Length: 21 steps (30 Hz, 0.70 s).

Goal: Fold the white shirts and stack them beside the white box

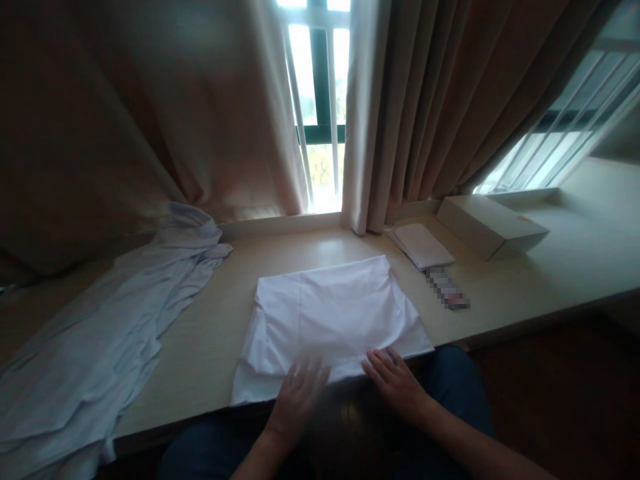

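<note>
White cloth [327,313] lies on the desk [195,333] before me.
My left hand [301,388] and right hand [393,380], loosely spread and empty, sit equally close at its near edge, its longer span running sideways.

Dark blue trousers [457,383], bare forearms [473,443].

"What's lying left of the middle cloth [335,313] on the counter [197,337]?"
"A cloth heap [110,313]."
"And right?"
"A folded bundle [424,245] is lying there, a box [493,221] is sitting farther right, and curtains [425,100] are hanging behind."
</note>
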Motion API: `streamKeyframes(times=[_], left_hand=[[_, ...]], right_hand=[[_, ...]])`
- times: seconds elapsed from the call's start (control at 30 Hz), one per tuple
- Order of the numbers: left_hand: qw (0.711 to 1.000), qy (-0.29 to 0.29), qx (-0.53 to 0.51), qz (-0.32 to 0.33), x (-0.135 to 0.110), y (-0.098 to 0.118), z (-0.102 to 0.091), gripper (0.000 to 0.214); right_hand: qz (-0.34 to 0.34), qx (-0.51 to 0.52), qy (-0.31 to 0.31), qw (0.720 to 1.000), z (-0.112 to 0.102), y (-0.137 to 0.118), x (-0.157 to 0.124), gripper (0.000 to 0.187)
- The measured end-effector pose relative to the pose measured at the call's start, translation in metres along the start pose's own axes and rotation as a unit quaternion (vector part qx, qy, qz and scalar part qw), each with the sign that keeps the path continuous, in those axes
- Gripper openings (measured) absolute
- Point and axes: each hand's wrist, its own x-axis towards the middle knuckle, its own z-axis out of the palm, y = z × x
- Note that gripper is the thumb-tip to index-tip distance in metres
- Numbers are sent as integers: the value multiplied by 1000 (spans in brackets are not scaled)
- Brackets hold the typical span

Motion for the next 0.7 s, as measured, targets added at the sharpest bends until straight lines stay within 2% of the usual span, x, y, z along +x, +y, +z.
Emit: streamKeyframes(times=[0.1, 0.3, 0.37, 0.43, 0.5, 0.6, 0.7], left_hand=[[999, 8, 11, 33, -3, -5, -1, 51], [998, 16, -32, 46, -7, -11, -10, 46], [997, 22, -69, 32, -9, -11, -12, 45], [992, 16, -122, -16, -7, -14, -15, 43], [978, -38, -185, -93, -1, -19, -19, 40], [928, -163, -270, -200, 19, -37, -26, 36], [875, -230, -352, -240, 44, -59, -29, 30]], right_hand=[[-8, 4, 13, 1000, 4, 6, -2, 42], [-25, 51, 31, 998, -4, 18, 4, 32], [-4, 104, 29, 994, -8, 18, 7, 29], [49, 177, 6, 983, -12, 18, 13, 31], [114, 247, -25, 962, -17, 22, 21, 33], [180, 328, -88, 923, -22, 38, 39, 28], [222, 390, -192, 873, -20, 62, 62, 18]])
